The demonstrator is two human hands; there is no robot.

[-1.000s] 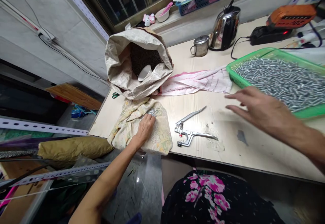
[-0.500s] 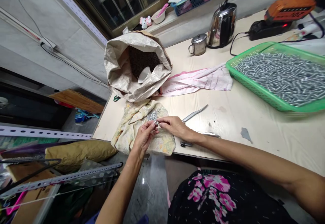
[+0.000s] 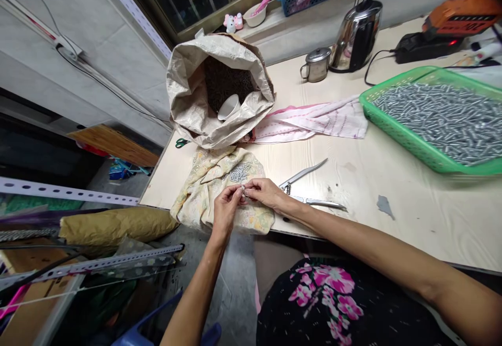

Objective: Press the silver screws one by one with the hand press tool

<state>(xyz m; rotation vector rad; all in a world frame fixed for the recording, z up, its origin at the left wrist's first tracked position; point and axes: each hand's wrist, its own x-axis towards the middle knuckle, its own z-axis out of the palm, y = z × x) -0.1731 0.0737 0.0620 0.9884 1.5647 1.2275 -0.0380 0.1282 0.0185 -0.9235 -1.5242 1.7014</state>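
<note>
My left hand (image 3: 226,207) and my right hand (image 3: 269,193) meet fingertip to fingertip above a yellow flowered cloth (image 3: 204,199). Both are closed in a pinch on a small shiny metal piece (image 3: 243,188), too small to make out in kind. Just beyond the fingertips, a little heap of thin silvery metal pins (image 3: 240,172) lies on the cloth. Beside my right wrist are spring-loaded pliers (image 3: 308,170), handles spread apart; my wrist and forearm partly cover them.
Behind the cloth stands an open woven sack (image 3: 186,100) with dark small parts and a white cup (image 3: 228,107). A green basket (image 3: 408,150) of silvery metal pieces stands at right. A towel (image 3: 314,121), lidded mug (image 3: 317,65), kettle (image 3: 356,37) and green-handled scissors (image 3: 181,142) are also on the table.
The view has shifted slightly, so table things appear a little further right. My fingertips stay together over the cloth; my left hand has turned slightly. More of the pliers shows now.
</note>
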